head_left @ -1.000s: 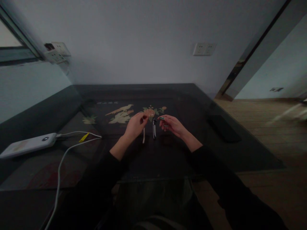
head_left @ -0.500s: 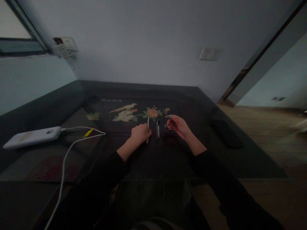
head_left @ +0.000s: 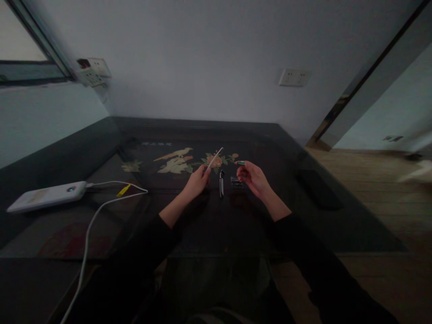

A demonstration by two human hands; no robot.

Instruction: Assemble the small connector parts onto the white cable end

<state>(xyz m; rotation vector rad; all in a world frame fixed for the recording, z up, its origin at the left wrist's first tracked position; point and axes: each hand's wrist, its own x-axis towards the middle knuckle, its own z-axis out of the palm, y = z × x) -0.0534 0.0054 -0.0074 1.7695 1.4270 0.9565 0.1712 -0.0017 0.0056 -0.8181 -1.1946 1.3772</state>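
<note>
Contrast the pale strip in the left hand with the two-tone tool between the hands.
The pale strip is held in the left hand; the two-tone tool lies on the table. The strip slants rightward, while the tool points nearly straight ahead. The strip looks pale throughout; the tool mixes dark and light. Both are long and narrow.

I'm in what looks like a room in a home.
Before me stands a dark, glossy table [head_left: 249, 234] of a household sort, with a bird-and-blossom picture [head_left: 173, 167] decorating its top; behind it I face a plain pale wall [head_left: 189, 67] with a double socket plate [head_left: 294, 77], a window frame [head_left: 38, 39] shows at my upper left, and wood-plank flooring [head_left: 361, 189] runs off to my right.
</note>
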